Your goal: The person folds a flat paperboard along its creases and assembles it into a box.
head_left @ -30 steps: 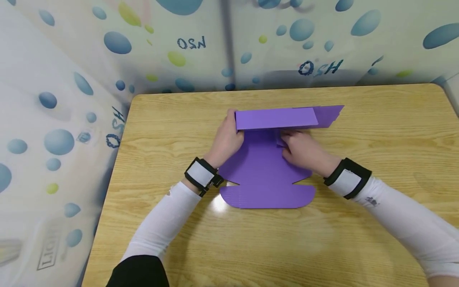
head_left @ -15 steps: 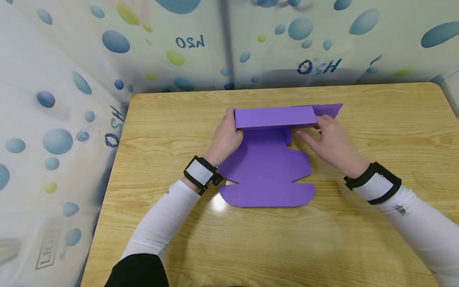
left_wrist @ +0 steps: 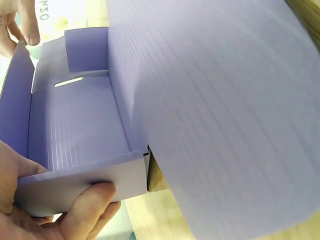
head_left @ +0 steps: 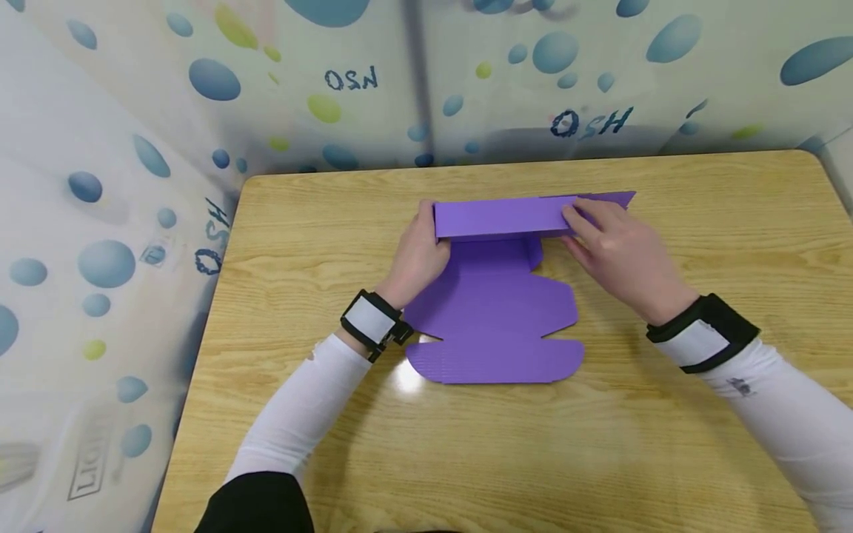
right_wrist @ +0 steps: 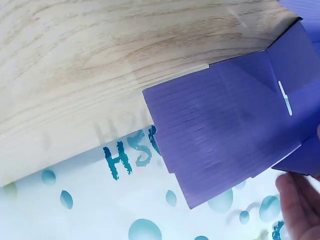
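A partly folded purple cardboard box stands on the table, its lid panel spread flat toward me. My left hand grips the box's left end, and in the left wrist view its fingers curl round the folded end wall. At the right end of the raised long wall, my right hand pinches the edge, fingers on the outer face and thumb below. The unfolded right end flap sticks out, with a slot near its fold in the right wrist view. A small corner tab stands inside.
The box is on a wood-grain table with rounded back corners. Behind and to the left hangs a pale curtain with blue and green dots and lettering. Both wrists wear black straps.
My right hand has come out from the inner right corner tab, moved right and up, and now pinches the long wall's right end. The left hand keeps its grip on the left end.
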Tool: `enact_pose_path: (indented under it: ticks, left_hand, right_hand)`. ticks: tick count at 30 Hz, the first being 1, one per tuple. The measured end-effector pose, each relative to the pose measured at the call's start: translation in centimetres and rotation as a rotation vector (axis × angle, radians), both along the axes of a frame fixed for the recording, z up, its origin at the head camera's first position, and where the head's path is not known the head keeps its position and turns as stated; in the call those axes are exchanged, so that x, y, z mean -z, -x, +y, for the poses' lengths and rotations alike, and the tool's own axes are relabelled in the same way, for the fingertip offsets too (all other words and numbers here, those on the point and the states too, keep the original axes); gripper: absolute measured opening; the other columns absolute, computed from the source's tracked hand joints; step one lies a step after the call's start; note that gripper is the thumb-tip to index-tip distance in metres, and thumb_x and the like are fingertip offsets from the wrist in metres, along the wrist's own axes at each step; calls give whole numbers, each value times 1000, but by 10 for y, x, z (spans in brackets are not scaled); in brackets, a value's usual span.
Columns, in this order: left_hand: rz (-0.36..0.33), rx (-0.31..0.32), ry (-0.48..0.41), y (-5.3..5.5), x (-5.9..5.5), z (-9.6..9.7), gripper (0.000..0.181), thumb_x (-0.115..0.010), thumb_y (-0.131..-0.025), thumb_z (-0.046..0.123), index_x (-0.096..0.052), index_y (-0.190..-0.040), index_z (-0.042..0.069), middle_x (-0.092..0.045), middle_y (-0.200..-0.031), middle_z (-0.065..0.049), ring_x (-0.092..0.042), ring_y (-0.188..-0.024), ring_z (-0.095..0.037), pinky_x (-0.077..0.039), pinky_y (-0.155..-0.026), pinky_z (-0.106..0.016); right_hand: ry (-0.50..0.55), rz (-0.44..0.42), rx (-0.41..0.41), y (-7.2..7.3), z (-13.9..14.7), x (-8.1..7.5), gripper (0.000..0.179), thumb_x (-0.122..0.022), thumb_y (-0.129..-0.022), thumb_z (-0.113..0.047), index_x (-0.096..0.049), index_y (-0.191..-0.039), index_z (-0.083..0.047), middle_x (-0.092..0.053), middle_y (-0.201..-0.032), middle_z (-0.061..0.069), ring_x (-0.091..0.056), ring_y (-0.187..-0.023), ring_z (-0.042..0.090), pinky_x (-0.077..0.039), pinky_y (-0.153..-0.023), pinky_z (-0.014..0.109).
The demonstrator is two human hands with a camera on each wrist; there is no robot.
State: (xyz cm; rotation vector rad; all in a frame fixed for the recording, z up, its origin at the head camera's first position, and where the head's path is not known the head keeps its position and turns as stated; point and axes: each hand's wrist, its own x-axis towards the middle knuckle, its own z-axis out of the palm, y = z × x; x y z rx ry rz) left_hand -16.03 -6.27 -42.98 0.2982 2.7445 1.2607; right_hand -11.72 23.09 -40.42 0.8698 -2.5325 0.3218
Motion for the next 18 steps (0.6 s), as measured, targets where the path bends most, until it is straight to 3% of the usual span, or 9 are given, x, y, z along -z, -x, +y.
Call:
enact_pose_path:
  ticks: [8, 18]
  left_hand:
    - [4, 12, -11, -1, 0, 0, 41, -52, -104, 3, -39, -142, -4, -61, -129, -23, -64, -112, -30, -53, -86, -41]
    - [15, 25, -30, -2, 0, -1, 38, -49, -106, 4, -40, -141, -5, -60, -129, -22, -61, -116, -29, -52, -90, -41]
  right_hand:
    - [-1, 7, 8, 3, -8, 2, 31, -77, -87, 1, -69, -112, 17, -68, -107, 33, -68, -94, 49, -57, -80, 58]
    - [20, -8, 37, -2, -16, 10, 26, -72, -88, 4, -67, -110, 18, -68, -103, 34, -69, -86, 46, -58, -72, 57]
